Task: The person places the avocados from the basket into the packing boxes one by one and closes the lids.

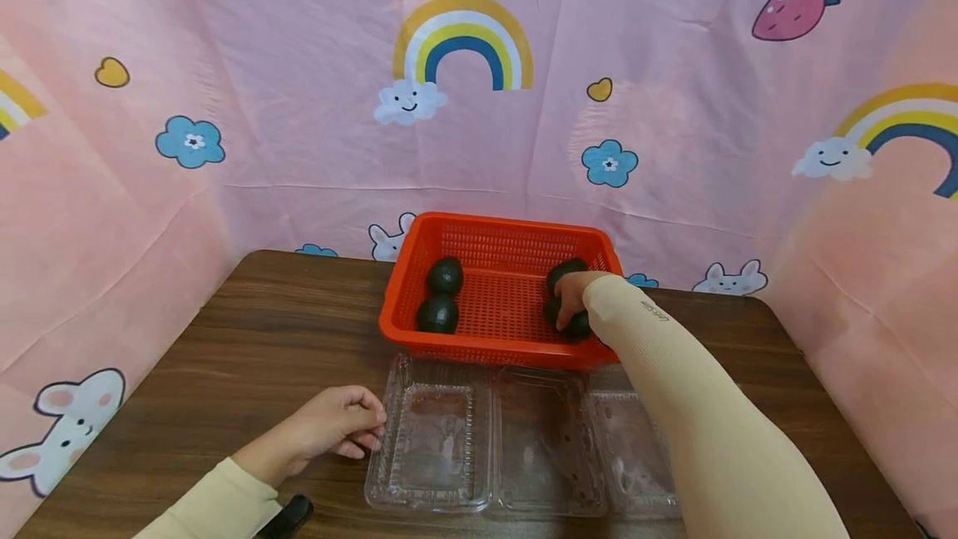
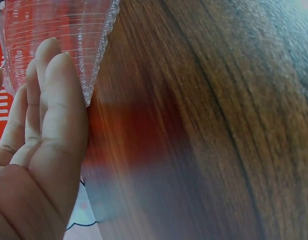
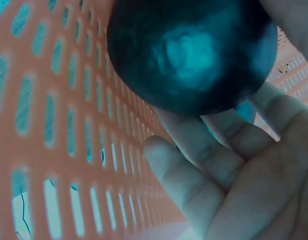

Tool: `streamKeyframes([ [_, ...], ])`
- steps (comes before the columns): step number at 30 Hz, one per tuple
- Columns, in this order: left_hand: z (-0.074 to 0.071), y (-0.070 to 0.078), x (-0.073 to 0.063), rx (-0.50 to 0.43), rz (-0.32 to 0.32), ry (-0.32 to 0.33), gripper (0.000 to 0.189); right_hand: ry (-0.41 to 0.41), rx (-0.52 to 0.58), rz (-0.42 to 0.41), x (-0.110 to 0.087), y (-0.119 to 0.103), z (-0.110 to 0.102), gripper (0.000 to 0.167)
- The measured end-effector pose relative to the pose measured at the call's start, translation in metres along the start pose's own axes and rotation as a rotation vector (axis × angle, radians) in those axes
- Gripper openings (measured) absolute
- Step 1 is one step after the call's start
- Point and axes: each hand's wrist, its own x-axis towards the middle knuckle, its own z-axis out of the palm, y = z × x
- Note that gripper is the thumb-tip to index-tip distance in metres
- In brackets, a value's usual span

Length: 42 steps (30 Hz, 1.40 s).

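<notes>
Dark avocado (image 3: 191, 55), seemingly whole, in red basket (image 1: 501, 345)

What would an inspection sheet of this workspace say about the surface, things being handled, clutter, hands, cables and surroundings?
Surface: dark wood-grain table.
Job's things: orange-red basket holding four dark avocados, two towards each end; three clear plastic trays in a row before it, the right one partly hidden by the right sleeve.
Clutter: black piece by the left sleeve, partly visible; cannot tell what it is.
Hands: left hand beside the left tray, contact unclear; right hand in the basket, fingers round the near-right avocado.
Cables: nothing seen.
Surroundings: pink cloth behind and at both sides, printed with rainbows, strawberries, flowers and rabbits.
</notes>
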Motion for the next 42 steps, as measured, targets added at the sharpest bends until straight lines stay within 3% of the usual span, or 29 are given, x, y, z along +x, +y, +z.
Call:
streamKeyframes([
  [14,0.003,0.000,-0.002,-0.010,0.000,0.008,0.017,0.001,-0.003,-0.003,0.016,0.005,0.003,0.066],
  [23,0.004,-0.001,0.000,-0.019,-0.008,0.006,0.017,0.017,0.073,-0.010,0.010,0.006,0.001,0.061],
  [42,0.006,-0.003,0.002,0.000,-0.011,0.014,0.016,0.080,0.044,-0.144,-0.004,0.005,-0.016,0.064],
])
